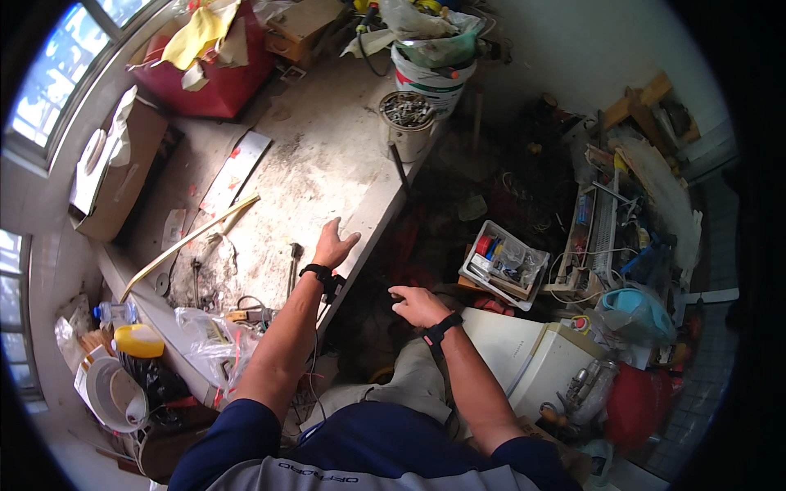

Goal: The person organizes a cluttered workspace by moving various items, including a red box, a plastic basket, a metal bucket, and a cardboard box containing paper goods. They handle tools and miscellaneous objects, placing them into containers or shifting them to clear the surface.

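Observation:
My left hand [335, 245] is over the front part of the dusty worktop [319, 153], with thumb and fingers apart and nothing in it. Lower down, my right hand [420, 307] hangs in front of the bench edge, loosely bent and seemingly empty. Close to the left wrist, a thin metal tool with a dark head [294, 264] lies on the worktop. A dark rod [398, 162] sticks out past the bench edge beside a tin [405, 132] of small metal-looking pieces. To the right of my right hand is a white tray [533, 294] of small tools and bagged parts.
A white bucket [430, 77] stuffed with bags stands behind the tin. A long yellowish strip [190, 242] crosses the worktop's left side, near a cardboard box [123, 175] and a red bin [202, 80]. A pale refrigerator-like cabinet [503, 340] is beside my right arm. Clutter covers the floor.

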{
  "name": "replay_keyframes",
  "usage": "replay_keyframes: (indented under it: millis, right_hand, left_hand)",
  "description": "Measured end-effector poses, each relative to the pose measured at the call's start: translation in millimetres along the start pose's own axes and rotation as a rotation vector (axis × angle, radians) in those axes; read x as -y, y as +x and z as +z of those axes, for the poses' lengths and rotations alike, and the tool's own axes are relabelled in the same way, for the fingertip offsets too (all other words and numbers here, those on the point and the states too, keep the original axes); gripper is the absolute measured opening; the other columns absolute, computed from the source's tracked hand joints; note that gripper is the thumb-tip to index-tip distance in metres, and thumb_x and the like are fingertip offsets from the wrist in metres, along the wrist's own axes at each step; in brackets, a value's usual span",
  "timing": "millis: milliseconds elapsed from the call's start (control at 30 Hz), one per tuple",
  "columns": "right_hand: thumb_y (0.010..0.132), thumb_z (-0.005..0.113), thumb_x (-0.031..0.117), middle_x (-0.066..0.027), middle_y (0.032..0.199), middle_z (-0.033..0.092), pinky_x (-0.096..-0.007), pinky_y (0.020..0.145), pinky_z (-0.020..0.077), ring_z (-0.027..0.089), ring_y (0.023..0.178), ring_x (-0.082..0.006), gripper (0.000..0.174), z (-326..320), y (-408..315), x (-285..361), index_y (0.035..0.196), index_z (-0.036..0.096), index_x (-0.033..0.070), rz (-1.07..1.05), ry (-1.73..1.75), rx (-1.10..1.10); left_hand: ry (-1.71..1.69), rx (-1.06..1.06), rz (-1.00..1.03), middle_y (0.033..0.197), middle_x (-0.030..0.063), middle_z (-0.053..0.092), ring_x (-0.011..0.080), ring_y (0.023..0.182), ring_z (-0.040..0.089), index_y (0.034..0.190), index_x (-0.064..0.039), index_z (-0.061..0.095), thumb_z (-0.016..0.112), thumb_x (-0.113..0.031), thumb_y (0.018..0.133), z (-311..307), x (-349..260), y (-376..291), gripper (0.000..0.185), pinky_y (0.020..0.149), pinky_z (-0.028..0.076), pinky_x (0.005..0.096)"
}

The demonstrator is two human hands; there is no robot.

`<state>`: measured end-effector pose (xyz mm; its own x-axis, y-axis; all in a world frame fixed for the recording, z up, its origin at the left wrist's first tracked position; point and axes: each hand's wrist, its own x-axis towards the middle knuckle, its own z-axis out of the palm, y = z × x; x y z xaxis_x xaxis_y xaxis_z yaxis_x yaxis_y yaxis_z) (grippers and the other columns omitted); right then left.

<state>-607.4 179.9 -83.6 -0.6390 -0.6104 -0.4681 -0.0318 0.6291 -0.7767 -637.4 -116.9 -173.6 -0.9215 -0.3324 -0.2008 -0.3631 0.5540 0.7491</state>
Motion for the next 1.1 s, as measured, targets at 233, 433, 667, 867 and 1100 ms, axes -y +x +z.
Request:
replay_keyframes:
  millis: [233,433,667,867,1100]
  right_hand:
    - [0.087,0.067,0.016,-0.0204,0.126,0.072,-0.0409,0.103,0.0533,0.068,0.118,-0.0358,0.050,46,-41,-14,0.137,0.065,0.007,0.034,-0.232,-0.041]
    - [0.090,0.068,0.016,-0.0212,0.125,0.073,-0.0391,0.102,0.0532,0.070,0.118,-0.0329,0.047,60,-75,-55,0.133,0.066,-0.001,0.100,-0.109,-0.170]
    - [0.095,0.065,0.008,-0.0185,0.131,0.071,-0.0357,0.107,0.0507,0.067,0.123,-0.0261,0.047,91,-110,-52,0.140,0.059,-0.005,0.171,-0.134,-0.108]
    - [0.095,0.065,0.005,-0.0180,0.133,0.070,-0.0348,0.107,0.0501,0.066,0.125,-0.0254,0.050,115,-138,-31,0.143,0.057,-0.006,0.162,-0.070,-0.143]
    - [0.094,0.066,0.007,-0.0183,0.133,0.070,-0.0334,0.106,0.0505,0.067,0.124,-0.0239,0.050,111,-152,-19,0.141,0.059,-0.005,0.190,0.035,-0.178]
  left_hand:
    - [-0.612,0.188,0.039,0.134,0.0172,0.069,0.0235,0.125,0.064,0.143,0.007,0.055,0.069,-0.023,0.103,-122,-26,-217,0.052,0.107,0.050,0.0336]
    - [-0.680,0.013,0.020,0.129,0.0143,0.070,0.0197,0.119,0.066,0.139,0.006,0.058,0.065,-0.007,0.102,-211,4,-377,0.039,0.105,0.050,0.0337]
    - [-0.640,-0.063,0.021,0.127,0.0122,0.070,0.0198,0.117,0.067,0.140,0.004,0.059,0.068,-0.006,0.099,-235,46,-468,0.043,0.101,0.052,0.0342]
    - [-0.509,-0.088,0.117,0.126,0.0127,0.070,0.0217,0.113,0.067,0.138,0.002,0.061,0.069,-0.004,0.097,-243,62,-500,0.043,0.098,0.052,0.0342]
    - [-0.413,-0.123,0.123,0.120,0.0146,0.069,0.0248,0.109,0.067,0.133,0.001,0.061,0.072,-0.006,0.093,-260,74,-521,0.042,0.097,0.051,0.0353]
